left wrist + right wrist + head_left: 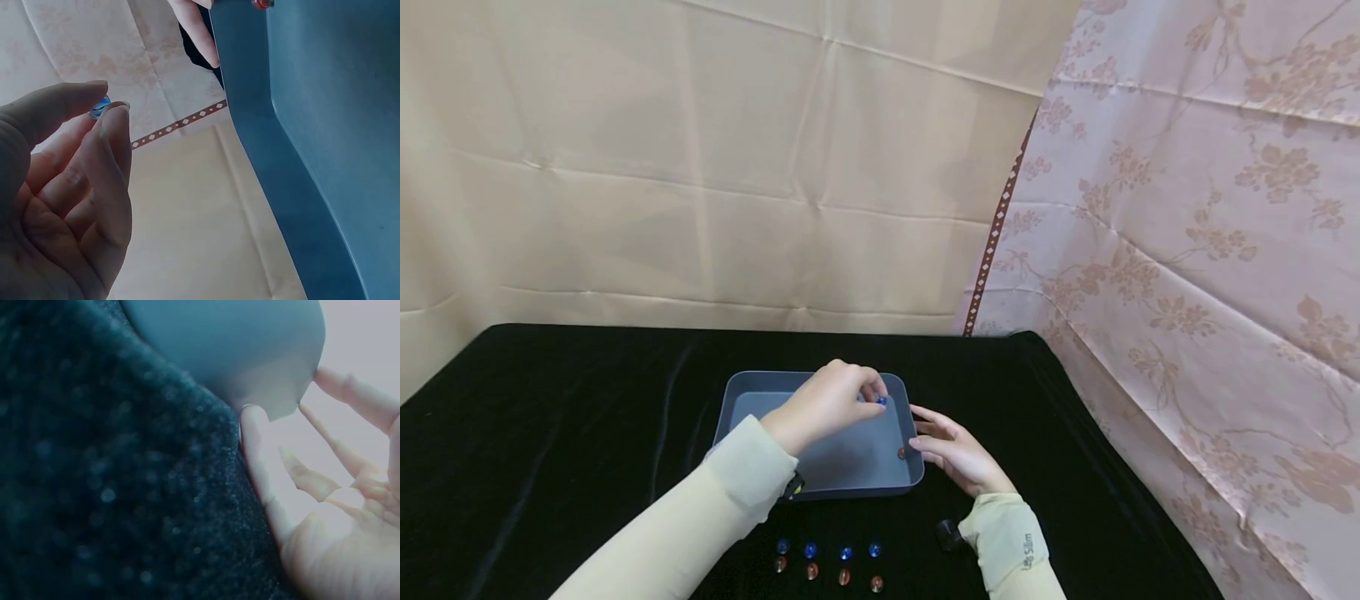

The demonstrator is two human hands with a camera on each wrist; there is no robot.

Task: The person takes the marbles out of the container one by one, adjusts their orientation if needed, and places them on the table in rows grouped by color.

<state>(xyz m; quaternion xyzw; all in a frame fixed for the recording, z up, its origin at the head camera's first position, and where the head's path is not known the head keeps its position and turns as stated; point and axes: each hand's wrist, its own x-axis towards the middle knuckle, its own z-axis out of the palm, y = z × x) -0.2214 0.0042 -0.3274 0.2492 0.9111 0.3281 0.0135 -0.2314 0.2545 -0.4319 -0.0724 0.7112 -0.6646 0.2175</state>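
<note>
Between the thumb and fingertips of my left hand (831, 406) I pinch a small blue glass marble (99, 107), held above the right part of a blue-grey rectangular tray (842, 477). An orange-brown marble (901, 453) lies inside the tray by its right wall; only a bit of it shows at the top of the left wrist view. My right hand (958, 452) is at the tray's right side, its fingers extended and spread, fingertips against the outer wall. The right wrist view shows the thumb (257, 434) at the tray's lower edge.
In front of the tray, a row of several blue marbles (810, 550) lies above a row of several orange-brown marbles (812, 571). Black cloth (587, 433) covers the table. A beige curtain (737, 167) hangs behind, and a pink floral one (1210, 250) on the right.
</note>
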